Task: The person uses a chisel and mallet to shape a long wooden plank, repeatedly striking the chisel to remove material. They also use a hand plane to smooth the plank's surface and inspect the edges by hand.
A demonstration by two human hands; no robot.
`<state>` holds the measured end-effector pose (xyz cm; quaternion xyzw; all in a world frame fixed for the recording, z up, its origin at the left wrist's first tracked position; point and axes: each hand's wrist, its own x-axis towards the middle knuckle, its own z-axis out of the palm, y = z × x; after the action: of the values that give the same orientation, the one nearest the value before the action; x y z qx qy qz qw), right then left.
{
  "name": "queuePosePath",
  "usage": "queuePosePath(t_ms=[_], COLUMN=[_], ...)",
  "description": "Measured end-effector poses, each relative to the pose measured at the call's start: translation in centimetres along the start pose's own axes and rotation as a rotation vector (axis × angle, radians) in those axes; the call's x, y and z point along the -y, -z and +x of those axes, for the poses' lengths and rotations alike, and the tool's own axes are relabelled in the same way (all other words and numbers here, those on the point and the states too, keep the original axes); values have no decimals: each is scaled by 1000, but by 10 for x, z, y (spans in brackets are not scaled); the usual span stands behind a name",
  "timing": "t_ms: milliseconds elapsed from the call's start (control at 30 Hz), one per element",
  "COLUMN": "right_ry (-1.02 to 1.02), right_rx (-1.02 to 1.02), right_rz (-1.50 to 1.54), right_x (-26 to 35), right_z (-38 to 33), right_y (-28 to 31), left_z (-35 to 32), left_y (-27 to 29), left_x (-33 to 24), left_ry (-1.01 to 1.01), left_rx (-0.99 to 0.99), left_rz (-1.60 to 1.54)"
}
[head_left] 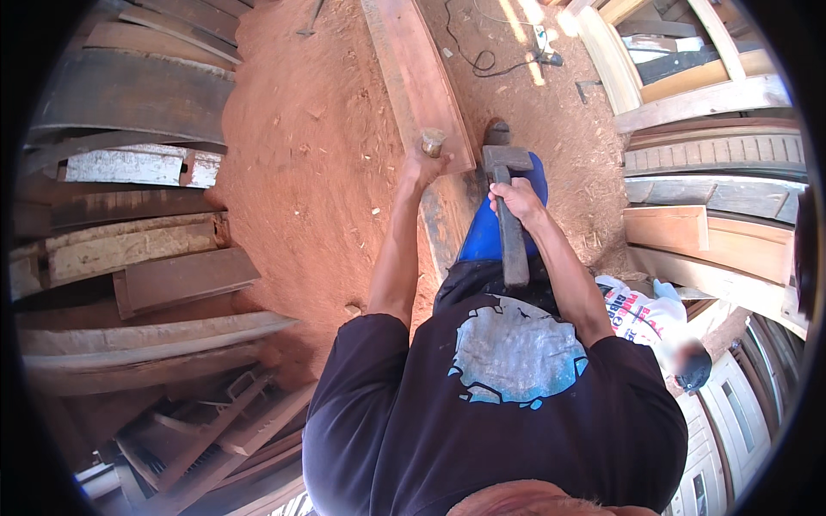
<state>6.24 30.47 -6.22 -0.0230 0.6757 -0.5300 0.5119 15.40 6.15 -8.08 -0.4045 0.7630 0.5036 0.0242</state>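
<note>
My left hand (428, 162) is closed round the upright wooden handle of what looks like a chisel (433, 138); its blade is hidden below my fingers. It stands at the near end of a reddish wooden board (422, 69), which lies over a rough, worn beam (443, 228). To the right, my right hand (518, 199) grips a dark wooden mallet (508, 158) close under its blocky head. The mallet's thick handle points back toward my body, above my blue-clad leg. Mallet and chisel are apart.
Reddish sawdust (301, 172) covers the ground. Stacked planks (138, 95) line the left, wooden panels (667, 226) the right. Beyond the board lie a corded power tool (546, 53) and a dark angled piece (588, 89). Another person (645, 310) is at lower right.
</note>
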Motion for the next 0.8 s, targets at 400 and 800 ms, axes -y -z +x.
queuePosePath(t_ms=[400,800], right_ry=[663,785], right_rx=[10,-184], right_rz=[-26,37], right_x=[128,54], right_z=[-121,-130], right_y=[-35,-22], left_z=[-61,-11], left_y=[51,7], left_x=[-36,-71], left_ry=[-211,-433], left_rx=[-140,-295], left_rz=[-504,-793])
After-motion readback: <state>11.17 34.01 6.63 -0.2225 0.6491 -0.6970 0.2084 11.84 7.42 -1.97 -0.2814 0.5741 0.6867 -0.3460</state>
